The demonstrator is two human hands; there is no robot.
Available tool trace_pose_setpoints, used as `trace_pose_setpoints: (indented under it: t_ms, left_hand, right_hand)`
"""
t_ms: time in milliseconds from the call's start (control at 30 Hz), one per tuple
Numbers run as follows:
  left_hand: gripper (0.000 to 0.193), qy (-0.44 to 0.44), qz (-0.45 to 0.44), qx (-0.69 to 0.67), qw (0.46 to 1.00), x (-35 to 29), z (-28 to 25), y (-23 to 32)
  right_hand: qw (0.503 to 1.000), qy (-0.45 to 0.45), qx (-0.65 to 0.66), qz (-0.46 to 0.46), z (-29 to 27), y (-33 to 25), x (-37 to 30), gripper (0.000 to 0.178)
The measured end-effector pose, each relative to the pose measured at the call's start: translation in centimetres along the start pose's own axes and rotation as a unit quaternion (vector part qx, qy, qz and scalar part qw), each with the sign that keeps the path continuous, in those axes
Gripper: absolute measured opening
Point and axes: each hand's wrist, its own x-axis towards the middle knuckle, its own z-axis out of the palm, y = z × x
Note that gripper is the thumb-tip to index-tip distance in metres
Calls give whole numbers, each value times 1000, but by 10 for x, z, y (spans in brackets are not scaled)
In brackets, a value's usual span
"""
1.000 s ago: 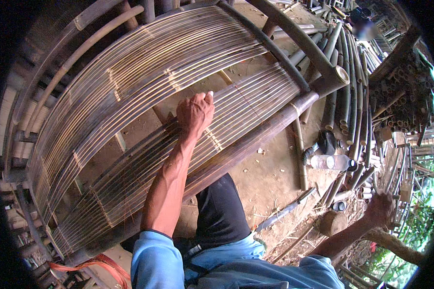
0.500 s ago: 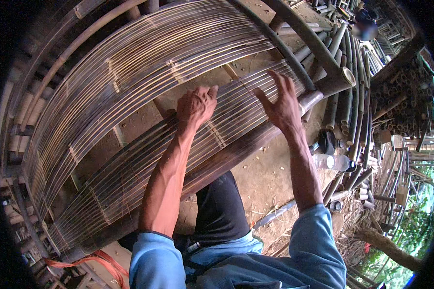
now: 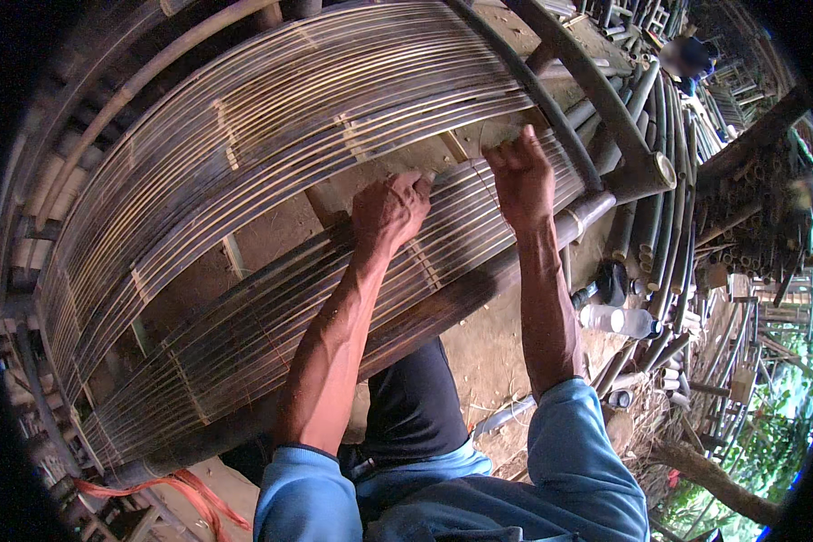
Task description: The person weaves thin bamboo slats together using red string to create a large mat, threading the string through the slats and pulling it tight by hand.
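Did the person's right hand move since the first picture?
Yes. The right hand was off to the right of the bamboo frame; it came left and up, and now is at the slats.

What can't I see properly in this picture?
All in the head view:
- What the bare left hand holds, if anything: its own back hides it.
- Whether the bare right hand's curled fingers pinch something: too small and partly hidden.
- The lower part of the black-clothed leg: hidden by the dark, round bamboo rail.
- The dark-clothed person far off: blurred.
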Motion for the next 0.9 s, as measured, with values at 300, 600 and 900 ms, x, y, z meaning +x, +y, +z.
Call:
trace_pose_setpoints:
  t_ms: [300, 600, 900]
  left_hand:
    - [40, 20, 30, -9, 999, 1, 3, -8]
    - [35, 56, 58, -47, 996, -1, 7, -8]
    - [30, 314, 127, 64, 939, -125, -61, -78]
  right_hand:
    - [941, 108, -296, -126, 29, 10, -43, 48]
    - [935, 131, -318, -82, 18, 19, -81, 22]
    - [838, 201, -499, -91, -68, -25, -173, 41]
